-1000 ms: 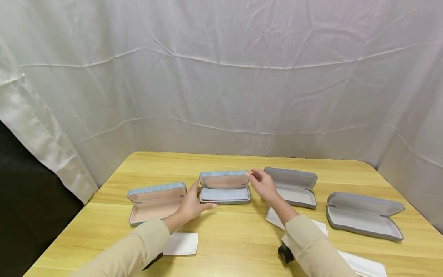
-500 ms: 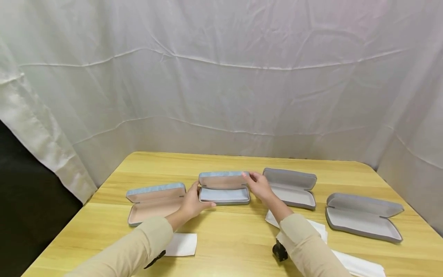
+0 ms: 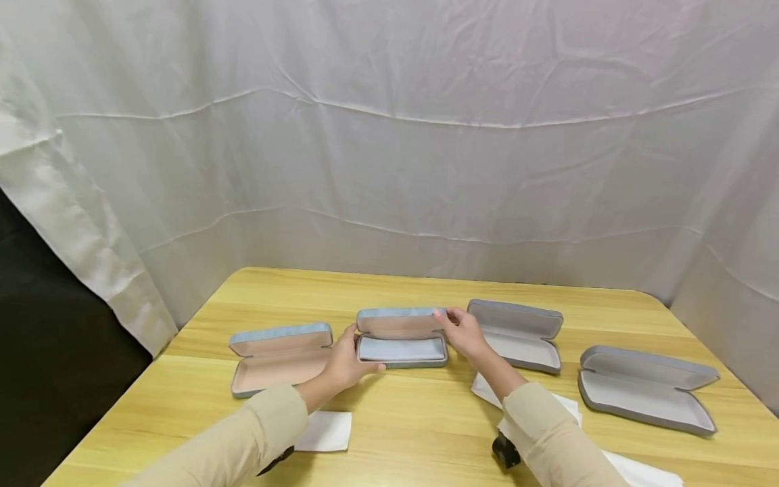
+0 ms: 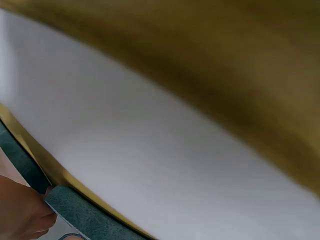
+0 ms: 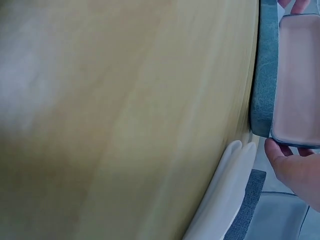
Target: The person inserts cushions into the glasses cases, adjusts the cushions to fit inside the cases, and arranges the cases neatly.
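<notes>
In the head view, a light-blue eyeglass case (image 3: pixel 398 327) with pink lining stands open mid-table. A folded pale-blue cloth (image 3: pixel 402 350) lies in its base. My left hand (image 3: pixel 343 363) holds the case's left end, thumb at its front edge. At the other end, my right hand (image 3: pixel 465 334) pinches the lid's right corner between thumb and fingers. The right wrist view shows the pink-lined lid (image 5: pixel 298 75) above my right hand (image 5: pixel 302 177), with the teal base (image 5: pixel 265 75) alongside. In the left wrist view, only part of my left hand (image 4: pixel 22 212) shows.
Another open blue case (image 3: pixel 280 372) sits to the left, beside my left hand. Two open grey cases (image 3: pixel 517 315) (image 3: pixel 648 399) stand at the right. White cloths (image 3: pixel 327 431) (image 3: pixel 642 469) lie nearer the front, partly under my forearms. A white curtain (image 3: pixel 389 169) hangs behind the table.
My right fingers have closed in on the lid's right corner. My left hand has drawn in against the case's left end, thumb now at its front. The head view has shifted slightly.
</notes>
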Motion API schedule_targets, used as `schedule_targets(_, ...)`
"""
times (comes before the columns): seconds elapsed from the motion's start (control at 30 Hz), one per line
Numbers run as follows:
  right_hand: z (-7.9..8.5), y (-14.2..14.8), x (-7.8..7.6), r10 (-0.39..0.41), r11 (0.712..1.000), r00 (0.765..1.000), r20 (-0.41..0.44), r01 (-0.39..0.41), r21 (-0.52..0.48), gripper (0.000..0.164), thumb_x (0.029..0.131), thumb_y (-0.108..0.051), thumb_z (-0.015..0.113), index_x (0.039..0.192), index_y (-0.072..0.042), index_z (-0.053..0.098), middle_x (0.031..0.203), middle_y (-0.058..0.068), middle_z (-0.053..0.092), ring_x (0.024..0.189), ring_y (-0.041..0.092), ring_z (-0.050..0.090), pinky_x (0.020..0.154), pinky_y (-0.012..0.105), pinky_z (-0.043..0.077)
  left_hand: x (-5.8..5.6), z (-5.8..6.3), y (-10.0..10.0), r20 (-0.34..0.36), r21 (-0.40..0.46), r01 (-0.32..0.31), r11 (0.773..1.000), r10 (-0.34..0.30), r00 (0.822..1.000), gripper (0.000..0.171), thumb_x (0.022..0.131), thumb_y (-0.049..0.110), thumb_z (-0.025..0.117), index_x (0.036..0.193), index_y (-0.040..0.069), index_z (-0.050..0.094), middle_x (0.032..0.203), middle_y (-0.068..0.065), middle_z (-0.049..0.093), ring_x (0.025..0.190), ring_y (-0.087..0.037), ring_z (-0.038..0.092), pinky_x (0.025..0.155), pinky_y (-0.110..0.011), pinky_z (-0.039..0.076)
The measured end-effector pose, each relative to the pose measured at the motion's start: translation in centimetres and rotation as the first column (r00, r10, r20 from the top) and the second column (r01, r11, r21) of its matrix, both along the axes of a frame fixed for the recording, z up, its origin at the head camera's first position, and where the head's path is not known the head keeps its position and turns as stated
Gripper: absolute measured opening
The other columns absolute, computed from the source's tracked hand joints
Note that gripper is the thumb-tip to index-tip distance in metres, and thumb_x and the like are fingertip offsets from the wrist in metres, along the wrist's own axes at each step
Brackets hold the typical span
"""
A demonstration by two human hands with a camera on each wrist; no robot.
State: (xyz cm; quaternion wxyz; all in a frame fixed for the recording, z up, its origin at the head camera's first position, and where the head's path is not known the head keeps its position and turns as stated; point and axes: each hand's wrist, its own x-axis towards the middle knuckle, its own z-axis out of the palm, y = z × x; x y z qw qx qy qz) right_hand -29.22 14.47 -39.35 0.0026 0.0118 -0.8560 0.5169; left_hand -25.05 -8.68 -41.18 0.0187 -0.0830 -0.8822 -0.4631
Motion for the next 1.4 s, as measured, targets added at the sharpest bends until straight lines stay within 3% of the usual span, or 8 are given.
schedule_targets(0.37,0.4,0.6,1.1,0.018,1.000,1.000,0.011,-0.018,-0.020,0.045,0.095,-0.032,0.052,0.120,0.004,0.053,0.110,0.017,0.055,0.095,0.024,0.054,0.077,0.029,0.048,1.7,0.2,-0.3,0.012,-0.037,0.036,0.999,-0.035,0.999,0.095,0.071,0.017,0.081,0.140,-0.012,0.022,0.121,-0.024,0.052,0.114,-0.038,0.052,0.097,-0.047,0.044)
schedule_targets(0.93,0.9,1.7,2.7,0.092,0.995,0.994,0.060,-0.089,-0.054,0.047,0.093,-0.033,0.056,0.120,0.005,0.051,0.108,0.015,0.054,0.097,0.024,0.056,0.081,0.034,0.051,2.9,-0.1,-0.8,-0.006,-0.026,0.071,0.997,-0.071,0.997,0.092,0.068,0.013,0.082,0.138,-0.012,0.028,0.121,-0.023,0.053,0.111,-0.036,0.053,0.091,-0.044,0.048)
schedule_targets(1.2,0.8,1.6,2.4,0.132,0.991,0.984,0.118,-0.127,-0.050,0.058,0.094,-0.040,0.050,0.130,0.005,0.044,0.127,0.022,0.050,0.106,0.029,0.056,0.091,0.040,0.048,3.1,-0.3,-0.9,0.021,0.042,0.080,0.996,-0.081,0.997,0.093,0.068,0.009,0.081,0.140,-0.010,0.025,0.127,-0.027,0.049,0.115,-0.039,0.050,0.097,-0.044,0.045)
schedule_targets(1.4,0.7,2.0,1.7,0.242,0.970,0.954,0.175,-0.234,-0.067,0.077,0.095,-0.045,0.045,0.143,0.009,0.020,0.148,0.028,0.023,0.125,0.040,0.043,0.104,0.050,0.036,2.9,-0.5,-0.7,0.041,0.078,0.081,0.994,-0.085,0.996,0.094,0.069,0.007,0.081,0.141,-0.009,0.023,0.130,-0.028,0.046,0.117,-0.039,0.048,0.097,-0.043,0.045)
